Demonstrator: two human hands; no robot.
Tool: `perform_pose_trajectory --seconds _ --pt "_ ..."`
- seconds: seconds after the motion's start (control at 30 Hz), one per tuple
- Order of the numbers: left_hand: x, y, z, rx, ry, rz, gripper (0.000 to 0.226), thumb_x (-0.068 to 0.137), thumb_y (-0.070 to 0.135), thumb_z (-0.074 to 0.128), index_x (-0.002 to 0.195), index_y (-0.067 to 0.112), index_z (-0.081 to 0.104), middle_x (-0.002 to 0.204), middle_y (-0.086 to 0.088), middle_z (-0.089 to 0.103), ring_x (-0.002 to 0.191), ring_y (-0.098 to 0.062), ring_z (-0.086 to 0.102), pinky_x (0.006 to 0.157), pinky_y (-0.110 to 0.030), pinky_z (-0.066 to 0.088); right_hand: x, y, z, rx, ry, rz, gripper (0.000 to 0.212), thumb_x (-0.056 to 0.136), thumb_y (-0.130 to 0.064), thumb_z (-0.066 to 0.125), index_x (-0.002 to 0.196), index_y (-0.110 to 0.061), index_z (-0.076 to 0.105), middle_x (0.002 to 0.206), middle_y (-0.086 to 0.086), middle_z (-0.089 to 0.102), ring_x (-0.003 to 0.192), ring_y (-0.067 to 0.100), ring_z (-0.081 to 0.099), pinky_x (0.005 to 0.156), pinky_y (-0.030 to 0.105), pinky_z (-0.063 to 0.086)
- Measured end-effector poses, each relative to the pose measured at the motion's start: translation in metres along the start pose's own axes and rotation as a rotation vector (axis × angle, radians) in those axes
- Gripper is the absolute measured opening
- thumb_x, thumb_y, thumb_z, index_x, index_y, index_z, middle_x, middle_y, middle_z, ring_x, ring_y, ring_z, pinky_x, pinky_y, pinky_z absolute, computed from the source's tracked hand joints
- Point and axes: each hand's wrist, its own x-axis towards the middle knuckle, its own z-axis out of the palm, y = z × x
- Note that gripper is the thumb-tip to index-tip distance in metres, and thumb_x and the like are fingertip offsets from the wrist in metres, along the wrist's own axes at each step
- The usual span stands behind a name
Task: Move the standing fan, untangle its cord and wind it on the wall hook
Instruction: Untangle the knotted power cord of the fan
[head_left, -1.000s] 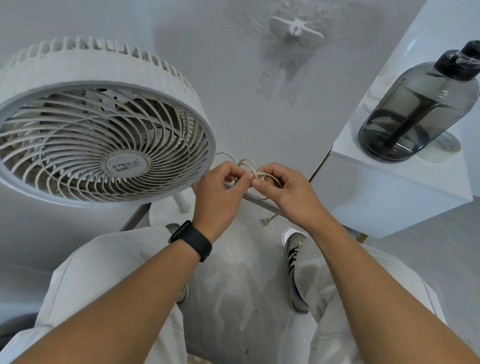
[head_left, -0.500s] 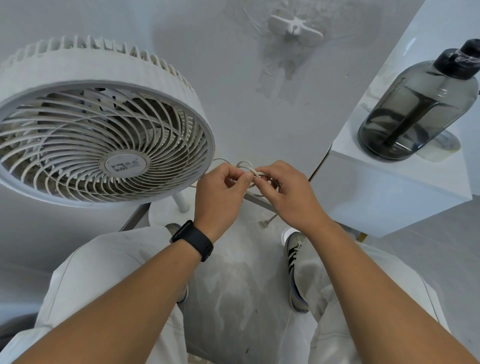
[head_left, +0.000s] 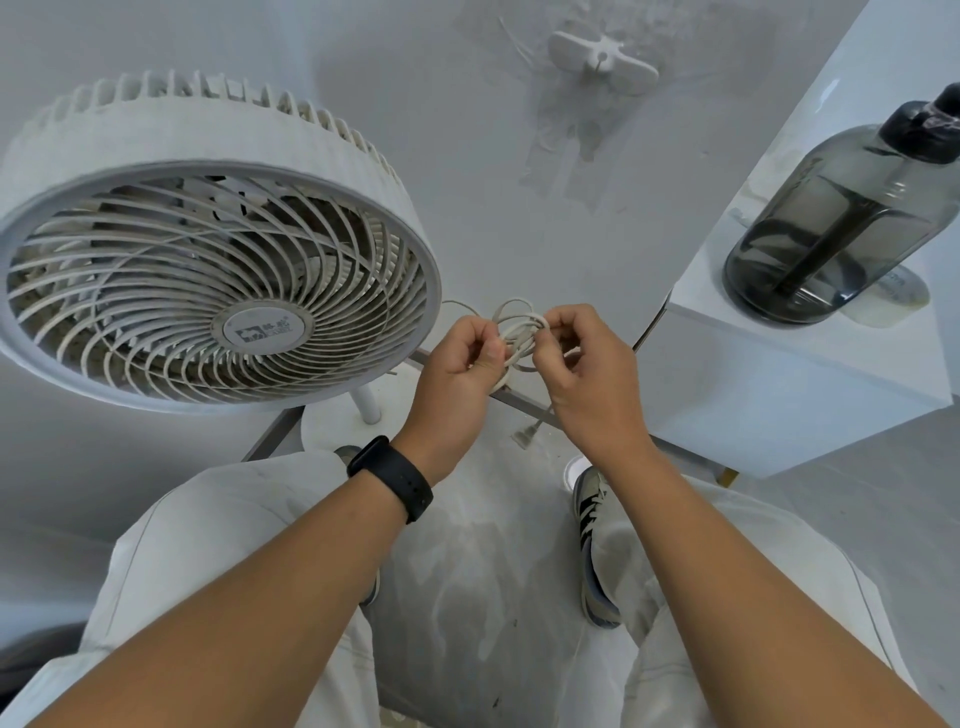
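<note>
Head view: both hands pinch the tangled cord (head_left: 514, 338) between them, the left hand (head_left: 460, 366) gripping low loops, the right hand (head_left: 582, 358) pulling a strand. Since a second ago the loops have opened wider and the hands have shifted slightly, so untangling seems underway. The fan (head_left: 208, 260) stands left of the hands; the hook (head_left: 600, 54) waits above, bare. The plug (head_left: 525, 435) dangles below.

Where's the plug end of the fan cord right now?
In the head view the plug dangles low at centre, just below the right hand and above the right shoe, right of the fan's pole.
</note>
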Motion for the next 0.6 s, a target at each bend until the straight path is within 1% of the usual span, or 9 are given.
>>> perform_pose_trajectory --seconds 0.1,0.17,0.23,0.3,0.37,0.43,0.47,0.53,0.6 --pt "0.0 0.002 0.0 -0.066 0.001 -0.028 0.021 0.107 0.008 0.048 0.088 0.017 0.054 0.082 0.013 0.062 0.068 -0.002 0.048 0.066 -0.011 0.041 0.001 0.0 0.002 -0.002 0.068 -0.021 0.006 0.094 -0.014 0.063 0.093 -0.018 0.068 0.09 -0.002 0.066 0.081 0.015 0.063 0.073 0.037 0.053" --pt "-0.001 0.005 -0.001 -0.088 0.003 -0.039 0.021 0.106 0.004 0.048 0.089 0.013 0.055 0.084 0.01 0.064 0.073 -0.008 0.052 0.067 -0.012 0.044 0.002 0.002 0.001 0.029 0.064 0.009 0.008 0.093 -0.012 0.064 0.092 -0.017 0.071 0.091 -0.002 0.067 0.081 0.016 0.063 0.074 0.038 0.054" --pt "-0.003 0.008 -0.002 -0.087 0.008 -0.01 0.014 0.103 0.005 0.05 0.091 0.002 0.056 0.086 0.001 0.066 0.08 -0.017 0.057 0.07 -0.016 0.051 0.003 0.003 -0.002 0.041 0.033 0.011 0.01 0.094 -0.011 0.066 0.094 -0.018 0.073 0.091 -0.004 0.067 0.081 0.015 0.064 0.074 0.036 0.054" --pt "-0.005 0.009 -0.001 -0.041 0.009 0.033 0.025 0.1 0.017 0.054 0.094 -0.007 0.058 0.087 -0.006 0.067 0.082 -0.019 0.062 0.073 -0.023 0.054 0.003 0.004 -0.007 -0.012 -0.015 -0.051 0.008 0.093 -0.012 0.069 0.094 -0.018 0.074 0.089 -0.005 0.066 0.08 0.013 0.063 0.072 0.03 0.052" --pt "-0.007 0.007 0.002 0.03 0.02 0.019 0.039 0.098 0.037 0.059 0.095 -0.001 0.063 0.086 -0.013 0.068 0.081 -0.026 0.063 0.077 -0.038 0.055 0.002 0.003 -0.01 -0.082 -0.066 -0.131 0.006 0.092 -0.013 0.072 0.094 -0.018 0.074 0.087 -0.006 0.065 0.078 0.011 0.06 0.07 0.023 0.048" --pt "-0.007 0.005 0.003 0.089 0.052 0.004 0.043 0.096 0.047 0.062 0.092 0.005 0.066 0.085 -0.02 0.067 0.078 -0.031 0.063 0.078 -0.052 0.054 0.0 0.002 -0.01 -0.11 -0.102 -0.185 0.009 0.089 -0.01 0.073 0.094 -0.017 0.075 0.085 -0.006 0.065 0.077 0.011 0.059 0.07 0.021 0.047" --pt "-0.006 0.003 0.003 0.117 0.073 0.003 0.04 0.097 0.047 0.061 0.089 0.007 0.066 0.083 -0.018 0.067 0.076 -0.028 0.062 0.077 -0.054 0.054 -0.002 0.001 -0.009 -0.117 -0.108 -0.201 0.011 0.088 -0.008 0.073 0.094 -0.016 0.075 0.084 -0.006 0.065 0.077 0.011 0.059 0.07 0.02 0.047" --pt "-0.004 0.002 0.003 0.152 0.096 -0.002 0.033 0.101 0.04 0.06 0.087 0.01 0.066 0.076 -0.006 0.066 0.075 -0.021 0.061 0.077 -0.053 0.054 -0.003 0.001 -0.009 -0.112 -0.111 -0.198 0.013 0.087 -0.008 0.074 0.095 -0.017 0.076 0.084 -0.007 0.067 0.077 0.011 0.06 0.071 0.02 0.048" --pt "-0.002 0.001 0.003 0.139 0.091 -0.025 0.027 0.105 0.03 0.057 0.088 0.01 0.066 0.074 0.002 0.064 0.076 -0.017 0.061 0.075 -0.043 0.055 -0.002 0.002 -0.009 -0.073 -0.104 -0.149 0.013 0.087 -0.01 0.074 0.098 -0.017 0.076 0.087 -0.008 0.07 0.078 0.01 0.062 0.071 0.022 0.05"
